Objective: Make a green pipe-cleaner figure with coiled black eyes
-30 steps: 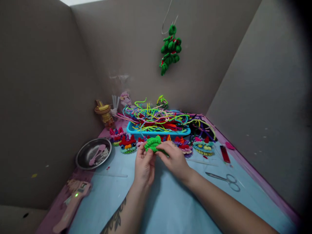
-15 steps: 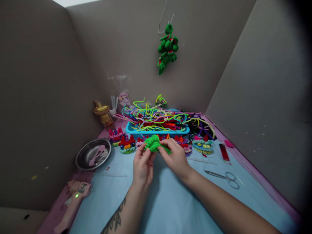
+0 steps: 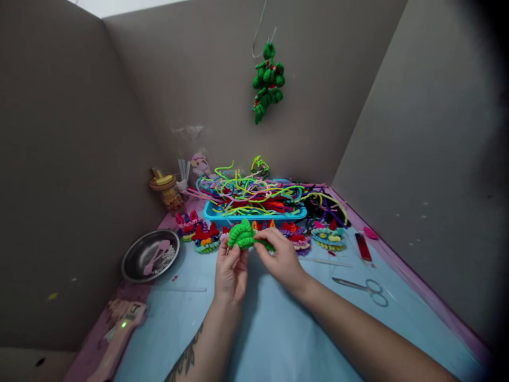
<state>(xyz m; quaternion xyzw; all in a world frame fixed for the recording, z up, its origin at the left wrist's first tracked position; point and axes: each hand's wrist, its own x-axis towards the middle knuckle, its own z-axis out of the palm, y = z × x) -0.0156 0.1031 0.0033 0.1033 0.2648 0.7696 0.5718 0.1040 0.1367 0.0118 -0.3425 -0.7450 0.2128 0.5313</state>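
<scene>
Right in front of the blue tray (image 3: 214, 216), the left hand (image 3: 231, 273) is pinching a fuzzy green piece (image 3: 240, 235) by its left end, and the right hand (image 3: 282, 260) is pinching its right side. Compared to half a second ago, it's sitting turned a bit, so its curved ridges are showing clearer. Long axis is running roughly along the tray's front edge, little bump pointing up toward the tray.
</scene>
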